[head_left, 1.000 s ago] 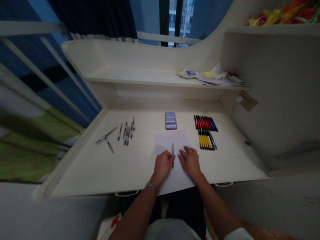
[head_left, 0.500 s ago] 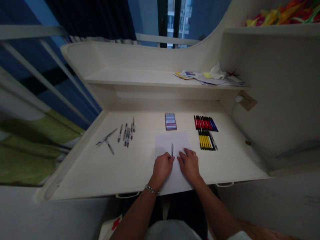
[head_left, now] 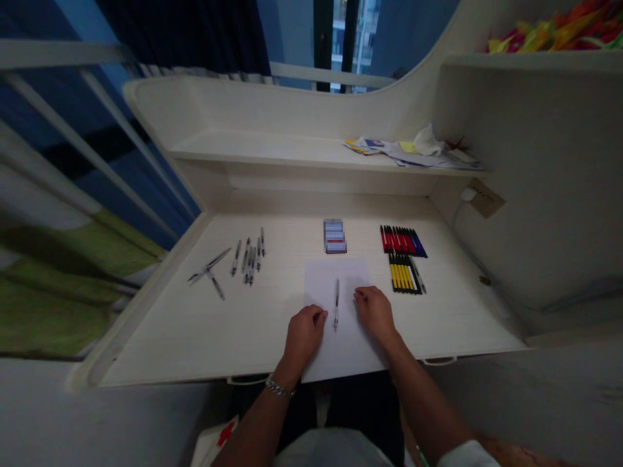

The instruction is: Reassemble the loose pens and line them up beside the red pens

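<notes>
A clear pen with dark ends point(head_left: 337, 305) lies lengthwise on a white sheet of paper point(head_left: 348, 350) near the desk's front edge. Left of the pen, my left hand point(head_left: 305, 334) rests with curled fingers, its thumb against the forefinger and nothing in it. On the pen's other side, my right hand point(head_left: 377, 314) is over the sheet's right edge, fingertips drawn together and no object showing between them. Neither hand touches the pen. Just beyond the sheet lies a phone-like rectangle point(head_left: 335, 236) with a blurred face.
Several clear pens point(head_left: 249, 259) lie loosely at the left, some crossed point(head_left: 209, 269). At the right are rows of red and blue markers point(head_left: 403, 240) and yellow markers point(head_left: 402, 274). Papers point(head_left: 389, 150) lie on the raised shelf point(head_left: 272, 148). A cable point(head_left: 455, 224) runs along the right wall.
My left hand has let go of the pen and moved left and toward me. My right hand has drawn right, its fingers closing together. The pen now lies uncovered.
</notes>
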A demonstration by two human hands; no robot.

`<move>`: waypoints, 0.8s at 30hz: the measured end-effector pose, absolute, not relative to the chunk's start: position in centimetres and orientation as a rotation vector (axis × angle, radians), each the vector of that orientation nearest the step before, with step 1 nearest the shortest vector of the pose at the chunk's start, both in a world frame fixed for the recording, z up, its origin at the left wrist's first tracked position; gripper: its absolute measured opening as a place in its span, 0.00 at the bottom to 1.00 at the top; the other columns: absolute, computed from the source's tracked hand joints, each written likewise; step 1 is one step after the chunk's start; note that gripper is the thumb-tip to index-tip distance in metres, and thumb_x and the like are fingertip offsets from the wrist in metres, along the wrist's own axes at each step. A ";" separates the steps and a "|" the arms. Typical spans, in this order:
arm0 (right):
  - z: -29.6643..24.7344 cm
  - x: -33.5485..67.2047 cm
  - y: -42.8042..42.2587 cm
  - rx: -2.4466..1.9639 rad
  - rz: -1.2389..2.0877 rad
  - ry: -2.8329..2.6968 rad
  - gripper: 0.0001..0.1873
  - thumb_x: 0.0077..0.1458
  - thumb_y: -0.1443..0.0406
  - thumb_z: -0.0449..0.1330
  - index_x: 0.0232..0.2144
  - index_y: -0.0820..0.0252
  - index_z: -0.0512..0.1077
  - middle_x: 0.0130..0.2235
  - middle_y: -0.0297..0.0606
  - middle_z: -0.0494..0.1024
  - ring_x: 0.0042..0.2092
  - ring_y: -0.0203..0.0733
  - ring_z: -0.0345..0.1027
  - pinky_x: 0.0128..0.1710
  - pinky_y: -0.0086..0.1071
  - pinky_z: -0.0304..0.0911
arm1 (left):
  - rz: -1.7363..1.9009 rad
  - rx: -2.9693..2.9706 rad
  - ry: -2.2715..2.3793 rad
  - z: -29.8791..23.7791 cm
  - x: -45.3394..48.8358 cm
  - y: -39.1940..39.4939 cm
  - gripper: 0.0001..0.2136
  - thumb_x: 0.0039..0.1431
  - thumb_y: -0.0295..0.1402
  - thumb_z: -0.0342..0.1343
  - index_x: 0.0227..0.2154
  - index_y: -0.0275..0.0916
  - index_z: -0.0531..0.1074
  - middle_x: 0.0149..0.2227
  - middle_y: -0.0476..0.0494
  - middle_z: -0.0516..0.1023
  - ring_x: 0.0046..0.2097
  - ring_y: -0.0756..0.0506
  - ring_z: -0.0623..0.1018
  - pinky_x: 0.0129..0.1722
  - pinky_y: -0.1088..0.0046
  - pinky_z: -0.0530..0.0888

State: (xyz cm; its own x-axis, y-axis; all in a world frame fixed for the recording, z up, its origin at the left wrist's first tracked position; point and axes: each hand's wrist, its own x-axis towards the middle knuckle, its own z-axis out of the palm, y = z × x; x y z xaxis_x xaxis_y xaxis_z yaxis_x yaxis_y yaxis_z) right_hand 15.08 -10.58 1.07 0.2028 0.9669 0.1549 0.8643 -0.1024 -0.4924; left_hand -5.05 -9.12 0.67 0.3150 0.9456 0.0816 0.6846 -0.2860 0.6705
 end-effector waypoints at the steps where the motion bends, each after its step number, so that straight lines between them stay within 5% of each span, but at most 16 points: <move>1: 1.3 14.8 -10.1 -2.023 0.325 -1.712 0.15 0.61 0.63 0.50 0.42 0.59 0.75 0.41 0.42 0.77 0.44 0.41 0.68 0.47 0.31 0.57 | 0.653 2.069 1.434 0.6 -5.1 -9.1 0.11 0.61 0.35 0.49 0.31 0.38 0.75 0.32 0.43 0.78 0.34 0.46 0.75 0.37 0.72 0.66; 10: 3.5 11.4 -5.2 -2.385 0.507 -1.761 0.27 0.54 0.46 0.52 0.39 0.62 0.75 0.40 0.52 0.78 0.43 0.54 0.71 0.39 0.39 0.61 | 0.662 2.097 1.418 0.3 -4.9 -9.0 0.10 0.61 0.33 0.49 0.31 0.38 0.75 0.32 0.42 0.78 0.35 0.45 0.75 0.38 0.71 0.66; 15: 3.1 11.3 -4.1 -2.399 0.538 -1.702 0.22 0.53 0.51 0.56 0.36 0.63 0.76 0.41 0.55 0.78 0.43 0.55 0.71 0.39 0.39 0.60 | 0.640 2.069 1.418 0.7 -5.0 -8.8 0.09 0.60 0.33 0.50 0.30 0.38 0.75 0.32 0.42 0.79 0.34 0.45 0.76 0.38 0.71 0.66; 24: 2.9 12.0 -5.8 -1.332 1.197 -1.165 0.17 0.50 0.53 0.59 0.27 0.62 0.75 0.27 0.38 0.77 0.28 0.36 0.66 0.30 0.30 0.60 | 0.836 1.564 1.137 2.4 -3.0 -8.6 0.16 0.59 0.45 0.50 0.33 0.38 0.76 0.31 0.42 0.79 0.32 0.44 0.76 0.33 0.70 0.68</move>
State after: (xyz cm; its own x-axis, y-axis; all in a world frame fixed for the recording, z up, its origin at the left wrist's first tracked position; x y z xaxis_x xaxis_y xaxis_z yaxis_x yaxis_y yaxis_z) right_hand 12.05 -5.83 2.86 0.0610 0.9952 -0.0761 0.0493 -0.0791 -0.9956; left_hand -3.02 -8.61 2.37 0.3221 0.9465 -0.0192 0.2638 -0.0703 0.9620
